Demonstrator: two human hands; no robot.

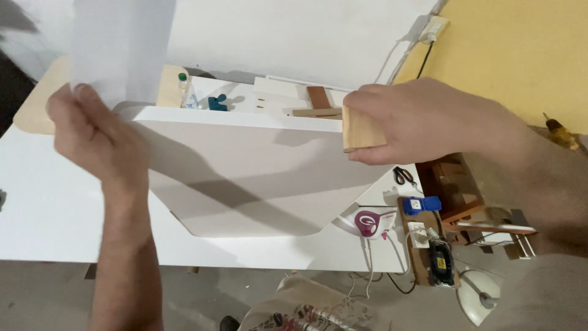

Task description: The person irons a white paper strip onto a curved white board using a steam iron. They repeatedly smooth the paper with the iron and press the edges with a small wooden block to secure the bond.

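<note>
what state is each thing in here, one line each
left hand: closed on a white sheet, held up
right hand: gripping a wooden block at the panel's edge
white panel: tilted up off the table
scissors: lying flat
plastic bottle: upright, capped

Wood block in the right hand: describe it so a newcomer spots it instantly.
Start at the big white panel tilted up over the white table. At its upper right corner, the right hand grips a small pale wooden block against the edge. It is the only bare light wood piece in a hand; the left hand holds white sheet.
</note>
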